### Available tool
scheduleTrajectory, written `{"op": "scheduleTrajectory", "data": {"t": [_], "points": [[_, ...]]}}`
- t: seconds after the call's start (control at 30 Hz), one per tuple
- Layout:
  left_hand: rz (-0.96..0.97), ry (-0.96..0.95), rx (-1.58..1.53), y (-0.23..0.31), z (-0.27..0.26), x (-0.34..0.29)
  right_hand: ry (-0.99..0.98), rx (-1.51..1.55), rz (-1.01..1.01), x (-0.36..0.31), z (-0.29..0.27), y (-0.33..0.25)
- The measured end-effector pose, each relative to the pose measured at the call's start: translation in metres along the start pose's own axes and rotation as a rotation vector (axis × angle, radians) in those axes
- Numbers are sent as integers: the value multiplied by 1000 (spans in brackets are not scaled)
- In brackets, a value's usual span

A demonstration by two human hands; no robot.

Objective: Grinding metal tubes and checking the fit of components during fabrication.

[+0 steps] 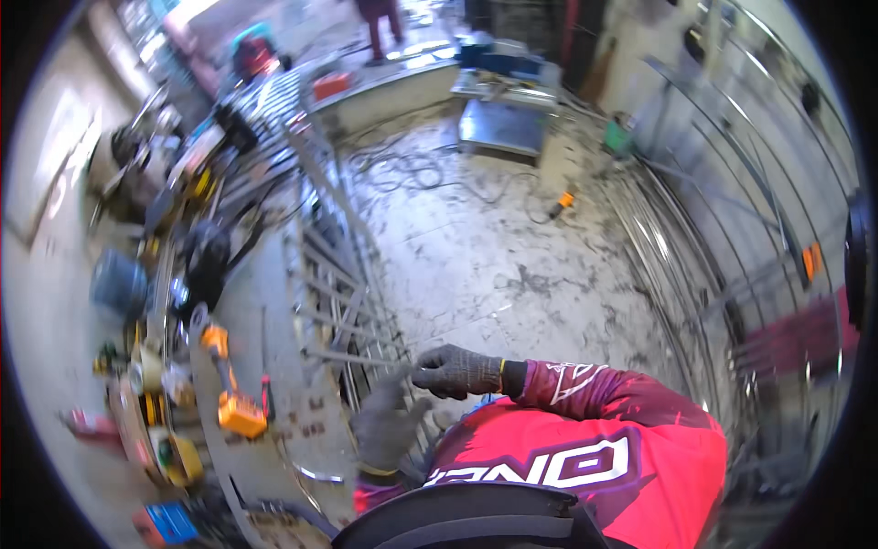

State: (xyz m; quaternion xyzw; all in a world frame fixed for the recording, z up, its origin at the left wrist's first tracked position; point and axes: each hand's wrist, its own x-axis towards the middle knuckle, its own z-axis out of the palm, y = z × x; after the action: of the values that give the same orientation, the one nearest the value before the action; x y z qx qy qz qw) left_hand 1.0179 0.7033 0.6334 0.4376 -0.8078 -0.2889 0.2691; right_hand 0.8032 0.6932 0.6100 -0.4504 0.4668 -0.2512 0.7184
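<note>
My right hand (455, 371), in a grey knit glove below a red sleeve, is closed with its fingertips pinched at the near end of a thin metal bar (352, 357). That bar belongs to a long steel frame (334, 274) lying on the floor and running away from me. My left hand (386, 428), also in a grey glove, is just below and to the left. Its fingers point up toward the same bar end and its thumb is spread. It is blurred, and I see nothing held in it.
An orange cordless drill (230, 403) lies left of the frame, among yellow tools and a blue container (119, 284). Cables (412, 169) and a small orange tool (565, 199) lie on the stained concrete floor. Curved metal railings (695, 256) stand at right. Farther back stand a metal table (503, 123) and a person (380, 23).
</note>
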Motion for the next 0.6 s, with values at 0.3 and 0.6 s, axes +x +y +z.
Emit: {"op": "scheduleTrajectory", "data": {"t": [0.3, 0.6], "points": [[385, -705, -316, 172, 207, 120, 200, 395, -223, -206, -167, 121], [753, -845, -287, 288, 360, 175, 720, 777, -382, -341, -225, 174]]}}
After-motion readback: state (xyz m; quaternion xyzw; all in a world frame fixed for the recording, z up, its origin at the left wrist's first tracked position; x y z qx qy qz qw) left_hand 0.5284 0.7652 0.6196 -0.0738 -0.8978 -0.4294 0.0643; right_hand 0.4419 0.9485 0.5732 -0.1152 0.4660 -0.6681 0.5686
